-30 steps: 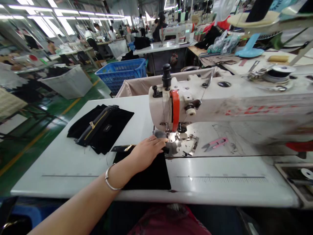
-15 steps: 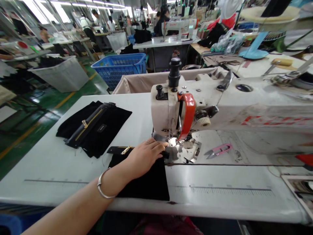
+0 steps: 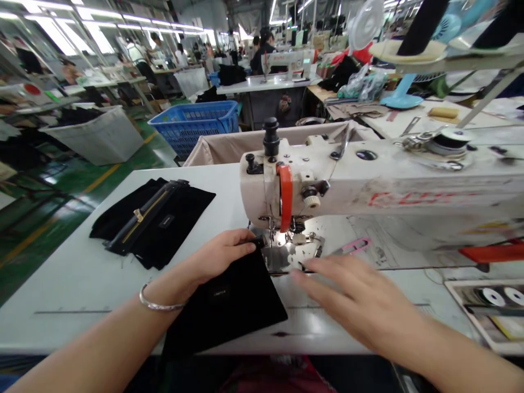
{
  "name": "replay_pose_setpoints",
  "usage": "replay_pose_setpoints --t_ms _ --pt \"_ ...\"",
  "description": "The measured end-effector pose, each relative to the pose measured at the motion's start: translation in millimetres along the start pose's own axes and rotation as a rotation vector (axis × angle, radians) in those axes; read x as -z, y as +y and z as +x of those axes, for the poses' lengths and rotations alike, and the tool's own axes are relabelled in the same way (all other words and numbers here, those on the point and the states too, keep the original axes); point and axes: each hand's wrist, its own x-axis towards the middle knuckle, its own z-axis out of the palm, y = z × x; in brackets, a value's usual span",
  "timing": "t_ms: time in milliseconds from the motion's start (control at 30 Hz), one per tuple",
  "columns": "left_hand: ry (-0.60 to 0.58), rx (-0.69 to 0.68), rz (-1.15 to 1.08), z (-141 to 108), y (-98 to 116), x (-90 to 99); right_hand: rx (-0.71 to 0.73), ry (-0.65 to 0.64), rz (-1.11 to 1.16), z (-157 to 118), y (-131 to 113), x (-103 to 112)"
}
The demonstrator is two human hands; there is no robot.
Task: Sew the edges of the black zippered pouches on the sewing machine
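Pinching the upper edge of a labelled black fabric panel (image 3: pixel 233 311) with a nearly closed left hand (image 3: pixel 221 254), just beside the lit needle area of the sewing machine (image 3: pixel 262 194). Laid across the bench (image 3: pixel 77 284) as far as its front edge. Over the bench, near the pink thread snips (image 3: pixel 361 245), with a blurred right hand (image 3: pixel 347 292) loosely spread, apparently gripping nothing.

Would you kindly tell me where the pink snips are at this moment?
In the head view, the pink snips lie right of centre on the sewing machine bed, just beyond the right hand.
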Motion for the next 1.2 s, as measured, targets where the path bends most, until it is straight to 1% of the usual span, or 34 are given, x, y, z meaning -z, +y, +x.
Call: replay_pose_setpoints --t_ms 133,167,233,300,400,500,700,833,900,1000,1033,1067,1133,1167,1200 --pt "0.140 0.007 0.213 12 -6 -2.1 0.085 -0.054 0.105 39 -9 -51" --pt "0.166 0.006 0.254 17 -7 -2.0 0.079 -0.070 0.112 48 -8 -61" --pt "0.199 -0.016 0.303 33 -11 -1.0 0.050 -0.096 0.093 58 -6 -74" --pt "0.228 -0.063 0.358 52 -13 0.2 0.005 -0.117 0.055 61 -2 -78" --pt "0.267 -0.138 0.449 78 -14 1.2 -0.060 -0.120 0.017 59 1 -79" --pt "0.294 -0.202 0.517 88 -13 0.8 -0.101 -0.114 0.019 56 -1 -76" --pt "0.274 -0.319 0.585 82 -12 -7.0 -0.125 -0.100 0.056 51 -8 -67" --pt "0.307 -0.321 0.618 82 -10 -12.1 -0.121 -0.113 0.058 50 -10 -64" --pt "0.326 -0.305 0.633 76 -8 -14.8 -0.119 -0.117 0.059 49 -10 -64" --pt "0.384 -0.269 0.672 54 -7 -21.7 -0.119 -0.118 0.093 48 -11 -67" --pt "0.406 -0.284 0.701 44 -7 -24.8 -0.124 -0.118 0.112 48 -11 -69" --pt "0.407 -0.328 0.731 34 -8 -28.1 -0.130 -0.118 0.133 47 -11 -70" --pt "0.343 -0.466 0.774 17 -10 -34.4 -0.136 -0.120 0.168 46 -10 -69" --pt "0.293 -0.525 0.779 11 -11 -37.0 -0.127 -0.116 0.178 45 -9 -65" --pt "0.245 -0.556 0.774 6 -12 -38.9 -0.109 -0.098 0.190 42 -7 -58"
